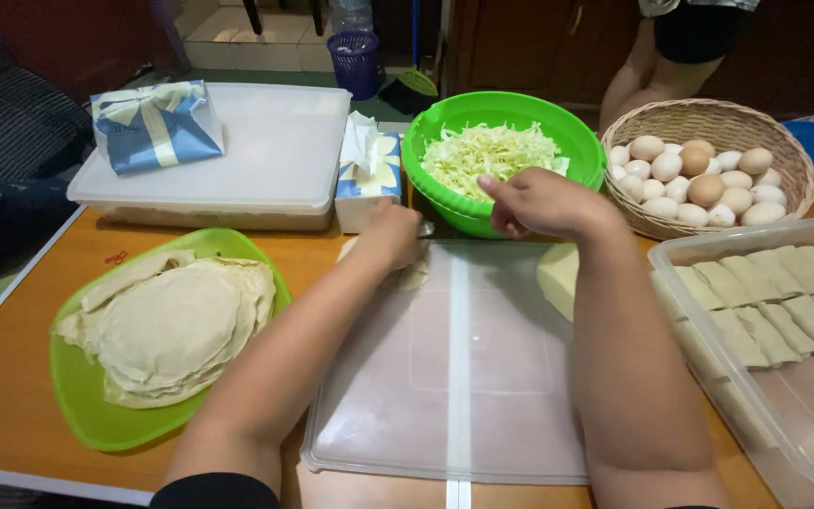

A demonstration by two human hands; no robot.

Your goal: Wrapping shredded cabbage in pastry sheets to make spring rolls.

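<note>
Orange-brown tabletop (11, 377), crowded with food, where a person works on a clear plastic lid (454, 377) used as a board.

At the lid's far edge the left hand (390, 236) presses down on a thin pale wrapper (414, 275), fingers curled over it; whether it pinches the sheet or only pins it cannot be told. The right hand (541, 201), just beyond the lid, hovers at the near rim of the green bowl (445, 127) of shredded cabbage (490, 153), fingertips bunched as if holding a pinch of shreds. The wrapper looks light, limp and easily torn, so it is best lifted by an edge with flat fingers; the cabbage is loose and springy, likely to scatter. Left of the lid a green plate (82, 415) holds a stack of wrappers (176, 325); right of it a clear tub (803, 443) holds folded rolls (774, 297), and beyond that sits a basket of eggs (708, 170).
</note>
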